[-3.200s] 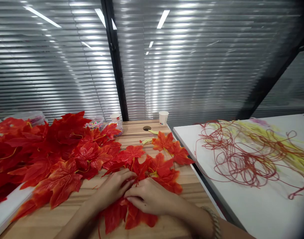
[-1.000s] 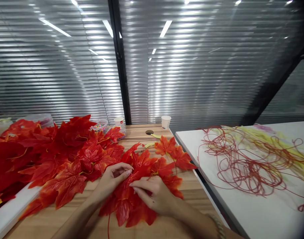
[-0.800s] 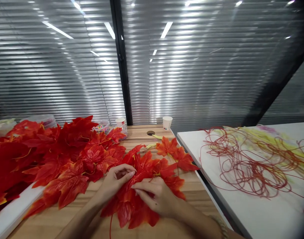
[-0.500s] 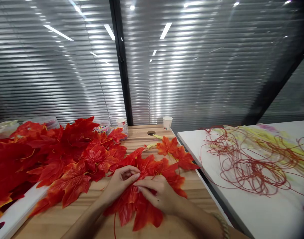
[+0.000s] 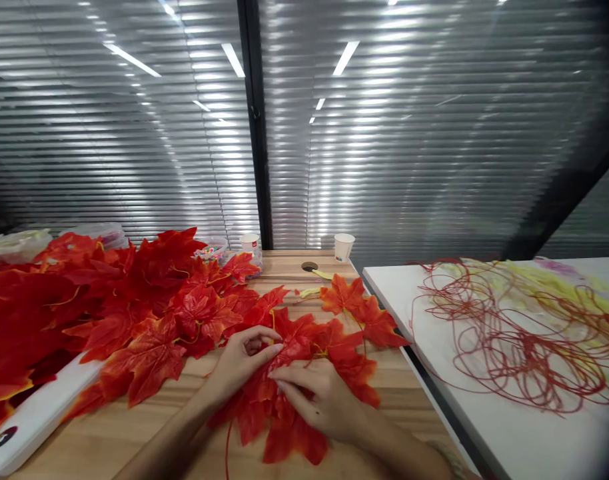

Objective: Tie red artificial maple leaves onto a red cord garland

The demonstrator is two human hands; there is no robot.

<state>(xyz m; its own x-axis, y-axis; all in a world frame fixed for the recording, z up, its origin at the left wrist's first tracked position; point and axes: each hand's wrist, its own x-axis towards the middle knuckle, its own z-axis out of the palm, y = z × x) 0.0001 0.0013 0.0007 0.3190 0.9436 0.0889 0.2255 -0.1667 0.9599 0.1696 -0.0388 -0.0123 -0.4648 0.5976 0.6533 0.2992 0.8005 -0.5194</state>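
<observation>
Over a cluster of red artificial maple leaves (image 5: pixel 294 437), both hands are closed in pinches close together. My left hand (image 5: pixel 247 363) has its thumb and fingers brought together, with a thin yellow stem (image 5: pixel 273 321) showing just above its fingertips. Slightly lower and to the right, my right hand (image 5: pixel 319 400) presses thumb and index finger together over the leaves. What lies between the fingertips of either hand is too small to make out. A thin red cord (image 5: pixel 228 450) hangs from under the leaves toward the front edge.
A large heap of red leaves (image 5: pixel 149 300) covers the left side, partly over a white board (image 5: pixel 49 413). Two paper cups (image 5: pixel 344 247) and a tub of coloured beads (image 5: pixel 212 250) stand at the back. Tangled red cord (image 5: pixel 524 353) lies on the white table (image 5: pixel 399 287).
The fingertips of my two hands have drawn slightly apart, my right ones a little lower. The view has turned slightly left; the leaves lie much as before.
</observation>
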